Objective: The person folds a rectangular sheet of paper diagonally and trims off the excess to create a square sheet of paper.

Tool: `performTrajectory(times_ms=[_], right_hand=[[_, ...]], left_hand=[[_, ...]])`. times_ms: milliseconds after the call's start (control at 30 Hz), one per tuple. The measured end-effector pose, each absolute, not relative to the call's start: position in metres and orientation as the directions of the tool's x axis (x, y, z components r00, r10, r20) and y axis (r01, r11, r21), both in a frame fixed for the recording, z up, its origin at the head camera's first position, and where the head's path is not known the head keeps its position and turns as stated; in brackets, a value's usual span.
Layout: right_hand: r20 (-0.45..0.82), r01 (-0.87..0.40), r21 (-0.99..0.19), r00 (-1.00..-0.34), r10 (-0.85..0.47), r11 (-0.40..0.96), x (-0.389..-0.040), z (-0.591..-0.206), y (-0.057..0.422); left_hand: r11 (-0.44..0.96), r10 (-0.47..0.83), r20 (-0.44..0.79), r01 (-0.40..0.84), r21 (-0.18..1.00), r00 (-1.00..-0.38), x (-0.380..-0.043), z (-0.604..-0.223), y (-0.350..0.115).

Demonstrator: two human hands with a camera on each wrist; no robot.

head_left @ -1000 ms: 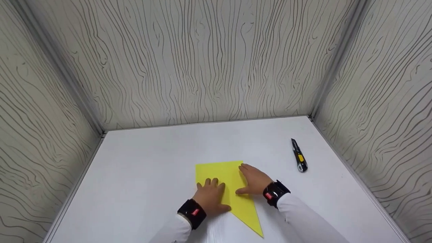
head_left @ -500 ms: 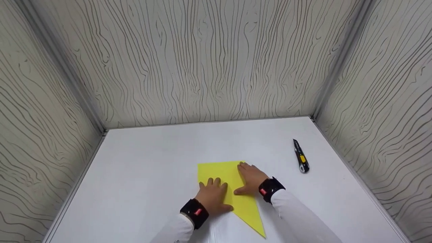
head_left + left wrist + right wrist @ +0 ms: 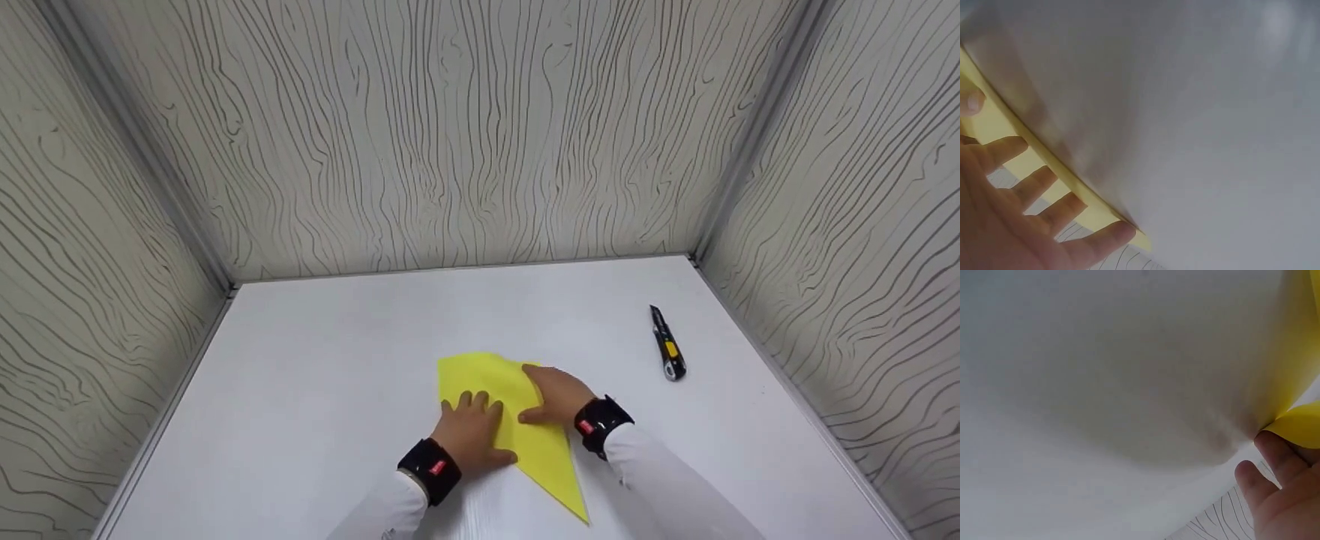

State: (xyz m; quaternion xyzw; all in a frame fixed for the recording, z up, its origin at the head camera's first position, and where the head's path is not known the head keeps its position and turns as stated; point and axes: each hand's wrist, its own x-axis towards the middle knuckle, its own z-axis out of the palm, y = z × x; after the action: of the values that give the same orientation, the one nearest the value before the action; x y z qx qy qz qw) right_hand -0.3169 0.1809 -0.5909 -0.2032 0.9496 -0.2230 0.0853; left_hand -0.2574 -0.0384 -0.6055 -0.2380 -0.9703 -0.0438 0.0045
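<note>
A folded sheet of yellow paper (image 3: 544, 461) lies on the white table in the head view, with a long point toward the front. My left hand (image 3: 469, 437) rests on its left part, fingers spread. The left wrist view shows that hand's fingertips (image 3: 1075, 203) along the paper's edge. At the upper right corner, my right hand (image 3: 561, 394) pinches the top layer, which bulges up off the layer beneath. In the right wrist view a curled yellow flap (image 3: 1297, 424) rises at my right fingertips (image 3: 1266, 439); part of the grip is hidden there.
A black and yellow utility knife (image 3: 667, 345) lies on the table (image 3: 322, 360) to the right of the paper. Wood-grain panels (image 3: 450, 135) enclose the table at the back and on both sides.
The paper's top layer lay flat before and now buckles upward, its right corner shifted left. My right fingers have drawn in slightly with it. My left hand has stayed in place.
</note>
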Motion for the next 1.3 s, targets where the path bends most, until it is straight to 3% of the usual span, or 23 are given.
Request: performTrajectory(times_ms=[300,533,667,900,1067,1300], right_hand=[[0.012,-0.270,-0.695,-0.931,-0.365,0.666,-0.311,-0.586,0.174],[0.012,-0.194,-0.849,-0.937,-0.348,0.492,-0.309,-0.576,0.187],[-0.015,-0.143,-0.894,-0.937,-0.348,0.425,-0.309,-0.571,0.195],[-0.025,-0.112,-0.940,-0.920,-0.390,0.323,-0.303,-0.564,0.206],[-0.025,-0.098,-0.958,-0.908,-0.419,0.270,-0.300,-0.561,0.211],[-0.039,-0.065,-0.968,-0.916,-0.399,0.242,-0.295,-0.561,0.221]], left_hand=[[0.892,0.388,0.102,0.401,0.210,-0.916,-0.264,-0.603,-0.048],[0.808,0.122,0.191,0.209,0.550,-0.974,-0.278,-0.594,-0.067],[0.654,0.020,0.099,0.088,0.751,-0.995,-0.283,-0.587,-0.080],[0.353,0.120,-0.165,-0.113,0.929,-0.979,-0.285,-0.572,-0.096],[0.110,0.250,-0.171,-0.147,0.983,-0.953,-0.285,-0.570,-0.098],[-0.030,0.320,-0.156,-0.175,0.984,-0.934,-0.288,-0.573,-0.095]])
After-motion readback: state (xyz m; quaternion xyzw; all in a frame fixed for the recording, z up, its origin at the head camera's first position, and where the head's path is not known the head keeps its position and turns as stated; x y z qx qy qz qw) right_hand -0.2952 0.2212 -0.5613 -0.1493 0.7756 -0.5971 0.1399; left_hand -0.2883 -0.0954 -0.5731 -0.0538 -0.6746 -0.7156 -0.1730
